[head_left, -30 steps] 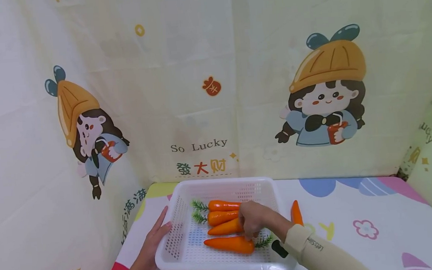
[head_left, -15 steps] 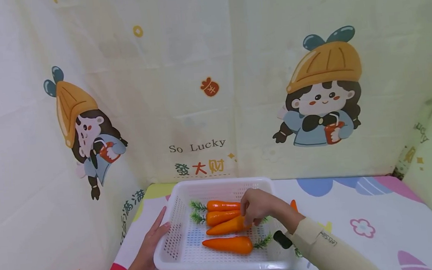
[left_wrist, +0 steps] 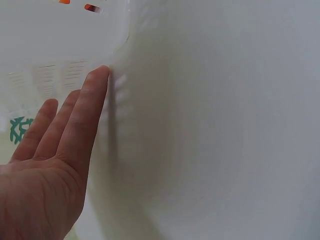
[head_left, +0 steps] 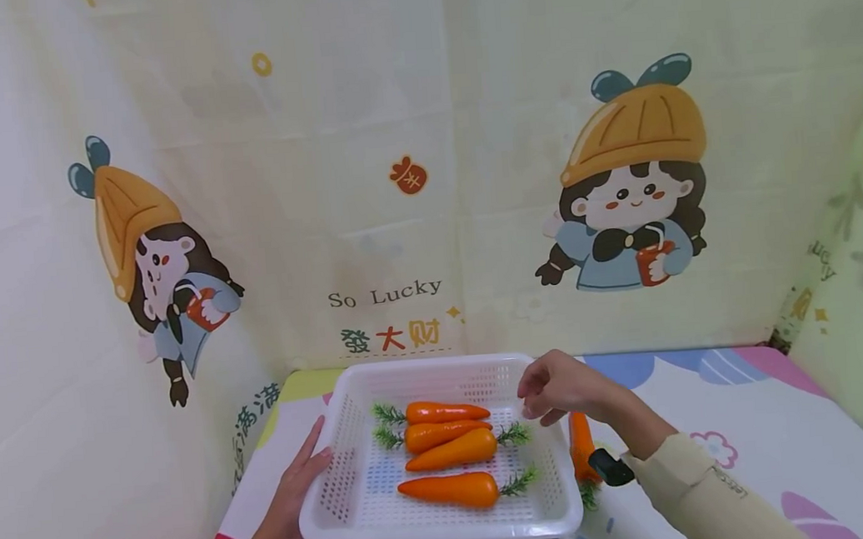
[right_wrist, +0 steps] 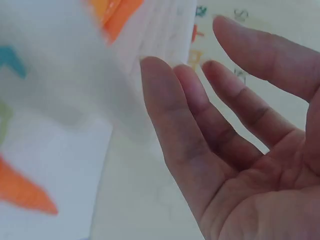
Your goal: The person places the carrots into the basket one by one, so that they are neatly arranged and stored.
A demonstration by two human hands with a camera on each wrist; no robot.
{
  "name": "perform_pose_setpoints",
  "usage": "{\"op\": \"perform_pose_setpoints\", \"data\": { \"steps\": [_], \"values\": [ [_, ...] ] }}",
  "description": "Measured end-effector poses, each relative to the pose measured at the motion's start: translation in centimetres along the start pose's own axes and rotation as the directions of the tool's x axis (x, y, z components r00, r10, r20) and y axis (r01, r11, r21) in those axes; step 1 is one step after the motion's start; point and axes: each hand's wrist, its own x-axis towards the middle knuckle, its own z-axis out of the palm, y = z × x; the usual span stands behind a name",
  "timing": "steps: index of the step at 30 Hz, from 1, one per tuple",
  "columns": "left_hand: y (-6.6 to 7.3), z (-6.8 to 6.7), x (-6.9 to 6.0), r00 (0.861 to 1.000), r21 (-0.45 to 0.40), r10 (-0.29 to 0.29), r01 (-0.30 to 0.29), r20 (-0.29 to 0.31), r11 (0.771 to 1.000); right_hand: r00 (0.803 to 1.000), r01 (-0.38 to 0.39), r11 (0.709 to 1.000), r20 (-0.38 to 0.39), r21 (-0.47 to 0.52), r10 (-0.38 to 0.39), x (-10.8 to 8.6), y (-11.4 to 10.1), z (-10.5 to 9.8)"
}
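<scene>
A white perforated plastic basket stands on the table with several orange toy carrots in it. Two back carrots have their green tops to the left; the middle carrot and the front carrot have theirs to the right. My left hand rests along the basket's left side, its fingers extended in the left wrist view. Over the basket's right rim hovers my right hand, fingers loosely bent and holding nothing. Just right of the basket lies another carrot, partly hidden by the wrist strap and basket.
A patterned cloth covers the table. Behind it and on both sides hang pale printed cloth walls. A black device is strapped to my right wrist.
My right hand has let go of the middle carrot inside the basket, then risen and moved right to above the rim. The left hand stays at the basket's side.
</scene>
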Motion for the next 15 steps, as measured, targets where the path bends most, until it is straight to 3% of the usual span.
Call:
{"op": "perform_pose_setpoints", "data": {
  "steps": [8,15],
  "values": [
    [0.0,0.0,-0.1,1.000,-0.015,0.019,-0.019,0.008,1.000,0.986,-0.027,0.999,-0.163,-0.029,0.022,-1.8,3.8,-2.0],
    [-0.1,0.0,-0.1,1.000,0.006,0.028,-0.028,0.013,1.000,0.969,-0.081,0.997,-0.236,-0.009,0.077,-2.8,7.4,-1.6]
  ]
}}
